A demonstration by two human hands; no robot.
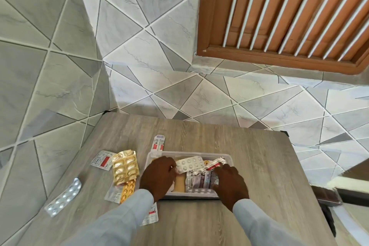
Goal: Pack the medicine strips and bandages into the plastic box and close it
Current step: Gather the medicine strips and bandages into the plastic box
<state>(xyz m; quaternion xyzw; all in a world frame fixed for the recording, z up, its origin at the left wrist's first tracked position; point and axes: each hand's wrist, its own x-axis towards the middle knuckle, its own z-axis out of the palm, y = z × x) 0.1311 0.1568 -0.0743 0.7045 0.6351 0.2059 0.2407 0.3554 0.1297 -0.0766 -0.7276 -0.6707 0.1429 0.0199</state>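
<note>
An open clear plastic box (228, 157) stands on the wooden table, holding several silver medicine strips and a tan bandage (179, 184). My left hand (158, 176) is over the box's left side and pinches a white blister strip (189, 163) at its end. My right hand (229, 182) reaches into the box's right side, fingers down on the strips there; whether it grips one is hidden. Left of the box lie a gold strip (125, 167), an orange strip (127, 189), a silver strip (64, 197) and red-and-white strips (102, 160).
Another red-and-white strip (158, 143) lies just behind the box's left corner, and one (150, 214) shows under my left sleeve. The table (259, 175) stands in a corner of tiled walls. A dark object (327, 195) sits off the table's right edge.
</note>
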